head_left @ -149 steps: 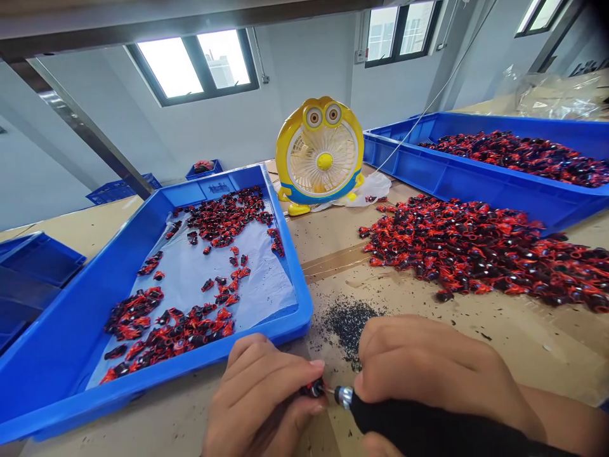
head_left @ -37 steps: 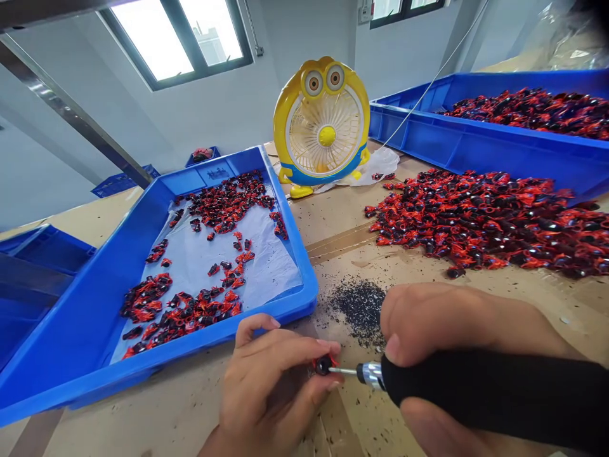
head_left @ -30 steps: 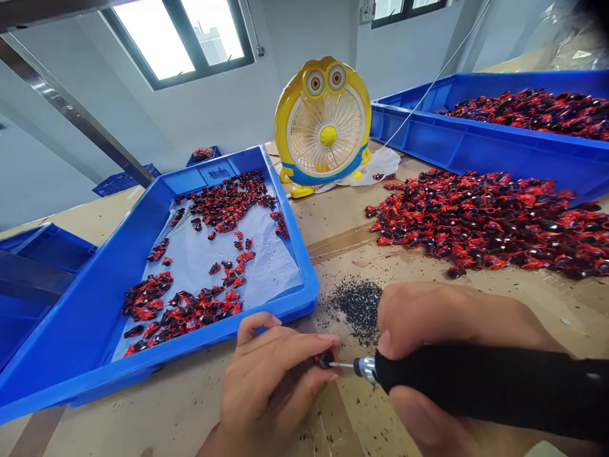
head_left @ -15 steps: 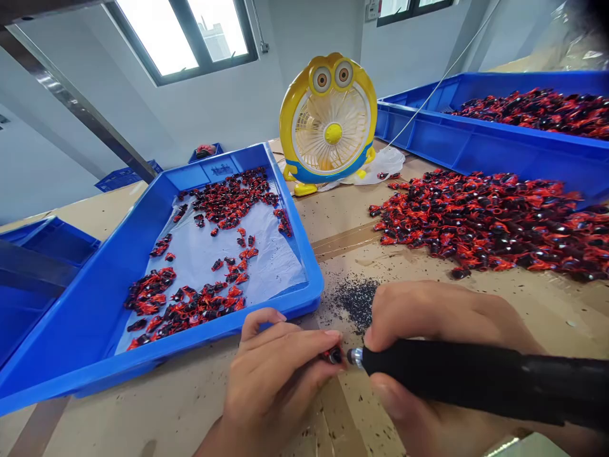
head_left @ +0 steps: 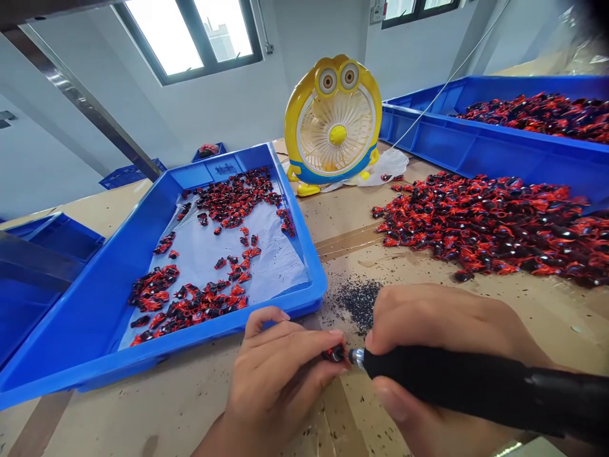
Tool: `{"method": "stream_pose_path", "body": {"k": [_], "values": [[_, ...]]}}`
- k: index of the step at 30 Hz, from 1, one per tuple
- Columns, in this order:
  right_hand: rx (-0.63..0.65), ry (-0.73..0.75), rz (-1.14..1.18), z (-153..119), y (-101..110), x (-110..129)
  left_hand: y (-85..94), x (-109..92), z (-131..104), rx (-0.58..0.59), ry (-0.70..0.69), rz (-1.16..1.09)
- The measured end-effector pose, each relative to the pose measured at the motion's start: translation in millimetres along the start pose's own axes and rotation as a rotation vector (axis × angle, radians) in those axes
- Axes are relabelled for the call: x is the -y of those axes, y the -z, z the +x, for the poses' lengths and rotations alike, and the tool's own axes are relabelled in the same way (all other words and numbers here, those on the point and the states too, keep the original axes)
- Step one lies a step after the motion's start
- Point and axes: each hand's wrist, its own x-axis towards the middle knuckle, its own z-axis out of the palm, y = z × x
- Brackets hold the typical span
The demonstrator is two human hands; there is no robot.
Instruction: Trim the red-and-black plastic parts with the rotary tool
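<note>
Near the bottom centre, my left hand [head_left: 280,374] pinches a small red and black piece [head_left: 335,353] between thumb and fingertips. My right hand [head_left: 442,324] is wrapped round a thick black handheld tool [head_left: 457,384] with a short metal tip [head_left: 356,357]. That tip points left and lies close to the piece; whether they touch I cannot tell. Just behind the hands, black shavings [head_left: 359,301] are heaped on the brown table surface [head_left: 181,400].
A blue tray [head_left: 316,279] with similar pieces on a white sheet stands left. A large pile of pieces [head_left: 495,222] lies right, before another filled blue tray [head_left: 504,143]. A yellow fan [head_left: 337,134] stands at the back. More blue containers [head_left: 57,241] are far left.
The whole view has shifted slightly, with the scene a little further right. Both hands keep nearly the same grip and position relative to each other.
</note>
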Motion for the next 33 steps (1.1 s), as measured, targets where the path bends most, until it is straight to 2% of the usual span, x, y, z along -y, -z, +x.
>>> {"method": "stream_pose_path", "body": {"k": [4,10,19,33], "values": [[0.021,0.0,0.015,1.4,2.0,2.5,-0.2,-0.7,-0.4,-0.026,0.018,-0.021],[0.044,0.039,-0.068,2.6,6.9,0.8,3.8,-0.7,1.4,0.024,0.005,0.034],[0.038,0.053,-0.078,1.3,5.9,1.8,2.5,-1.5,0.6,0.013,0.01,0.013],[0.03,0.015,-0.094,4.4,5.9,1.8,3.2,-0.5,0.8,0.027,-0.01,0.042]]}}
